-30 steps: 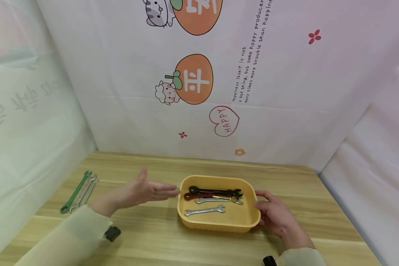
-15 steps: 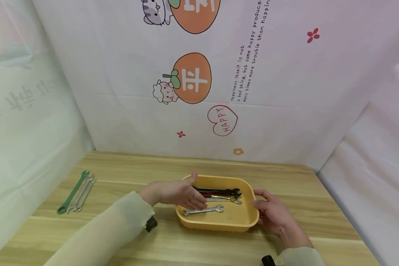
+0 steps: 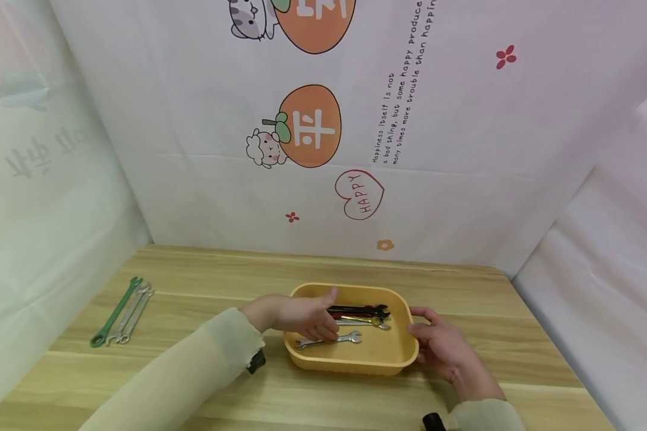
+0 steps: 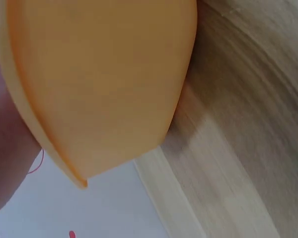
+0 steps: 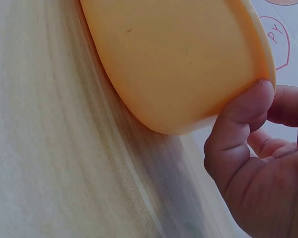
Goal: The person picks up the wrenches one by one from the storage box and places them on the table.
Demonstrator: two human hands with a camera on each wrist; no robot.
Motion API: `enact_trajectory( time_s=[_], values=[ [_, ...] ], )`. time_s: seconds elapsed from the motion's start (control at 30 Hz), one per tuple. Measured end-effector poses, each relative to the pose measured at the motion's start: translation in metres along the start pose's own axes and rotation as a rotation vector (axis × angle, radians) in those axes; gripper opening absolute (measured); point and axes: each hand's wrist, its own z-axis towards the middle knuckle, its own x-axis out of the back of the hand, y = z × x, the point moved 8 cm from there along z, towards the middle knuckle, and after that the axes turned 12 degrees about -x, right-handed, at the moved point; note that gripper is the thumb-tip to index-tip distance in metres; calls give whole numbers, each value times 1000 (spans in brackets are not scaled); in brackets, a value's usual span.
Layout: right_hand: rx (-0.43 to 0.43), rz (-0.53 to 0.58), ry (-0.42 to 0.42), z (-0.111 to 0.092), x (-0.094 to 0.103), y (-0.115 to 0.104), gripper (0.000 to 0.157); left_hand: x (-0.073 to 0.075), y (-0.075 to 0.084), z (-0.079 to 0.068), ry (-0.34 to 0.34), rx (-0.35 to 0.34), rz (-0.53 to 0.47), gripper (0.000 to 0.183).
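A yellow plastic tray sits on the wooden table. My right hand grips its right end, thumb on the outer wall and fingers up at the rim. Over the left rim reaches my left hand, thumb raised and apart from the slightly bent fingers. Its fingertips are right at a silver open-ended wrench and cover part of it. Behind lie a black wrench, a gold-coloured one, a red one and another silver one, partly hidden by this hand. The left wrist view shows mostly the tray's wall.
On the table's left side lie a green wrench and two silver wrenches, side by side. A white printed cloth hangs behind the table, with more white cloth on both sides.
My left hand has moved right, from beside the tray to inside it over the wrenches, and its fingers have bent a little. The right hand has kept its grip on the tray.
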Motion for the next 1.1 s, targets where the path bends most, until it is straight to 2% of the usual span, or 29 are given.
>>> enact_trajectory(
  time_s=[0.2,0.4,0.5,0.57,0.73,1.0,1.1],
  values=[
    [2,-4,2,1,1,0,50,0,1,10,21,-47,-18,100],
    [6,-8,1,1,2,0,51,11,-6,28,153,-132,-109,55],
    [8,-6,-7,1,2,0,52,14,-14,38,211,-132,-56,54],
    [9,-4,-12,0,1,0,53,15,-18,42,243,-115,17,53],
    [8,-2,-19,-1,-1,1,52,13,-24,48,301,-81,134,49],
    [2,4,2,0,0,1,51,7,-24,47,327,-59,267,53],
    [2,6,6,0,0,1,51,5,-20,45,305,-71,366,53]
  ],
)
